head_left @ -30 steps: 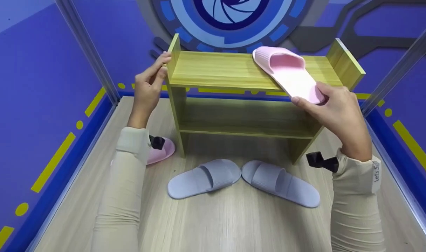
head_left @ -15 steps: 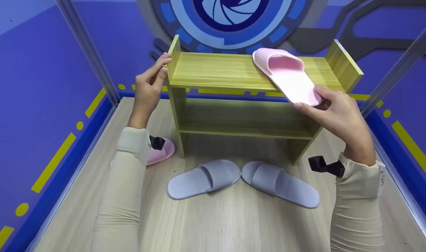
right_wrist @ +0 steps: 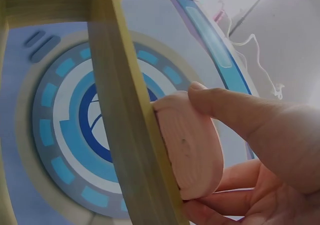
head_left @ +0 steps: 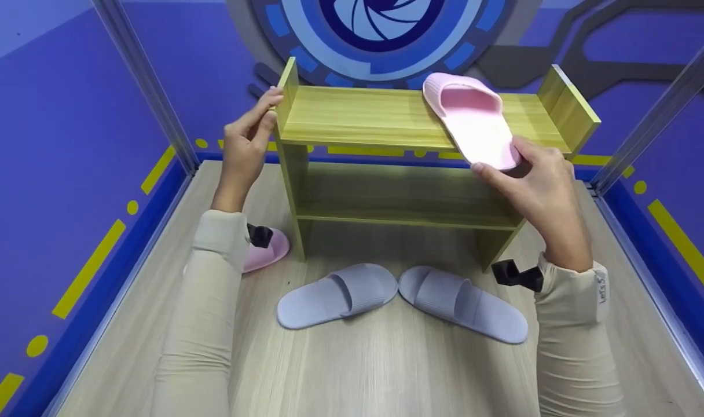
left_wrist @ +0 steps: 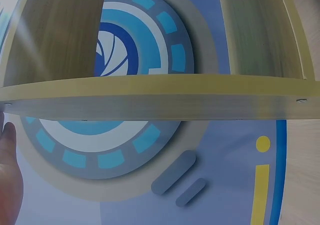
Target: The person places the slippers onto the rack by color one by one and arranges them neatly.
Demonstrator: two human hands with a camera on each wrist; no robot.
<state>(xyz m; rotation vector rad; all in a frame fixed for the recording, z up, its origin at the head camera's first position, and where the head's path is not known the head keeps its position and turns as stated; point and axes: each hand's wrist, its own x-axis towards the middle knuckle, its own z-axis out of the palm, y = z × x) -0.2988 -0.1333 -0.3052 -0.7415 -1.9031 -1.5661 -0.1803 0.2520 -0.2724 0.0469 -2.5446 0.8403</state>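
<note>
The slipper (head_left: 480, 133) slants over the top front edge of the rack (head_left: 358, 113), nearer the right corner, its heel pinched in the right hand (head_left: 543, 185); the left hand (head_left: 246, 139) grips the left edge. Probably light, bendy foam (hardly fragile), best held by the heel.

shelf: a yellow-brown wooden shelf (left_wrist: 160, 86), its long side board (left_wrist: 160, 107) running right across.
more boards: two flat wooden boards (left_wrist: 55, 35) go up from it, one left, one right.
hand: part of the left hand (left_wrist: 9, 180) shows at the left edge, below the long side board.
wall: a big round blue, white and grey picture (left_wrist: 120, 50) shows between the boards and lower down.
marks: two slanted dark grey bars (left_wrist: 173, 172), a round yellow dot (left_wrist: 263, 144), a straight yellow strip (left_wrist: 259, 195).
floor: a pale wood-look floor (left_wrist: 302, 175), right of a blue band (left_wrist: 278, 185).
</note>
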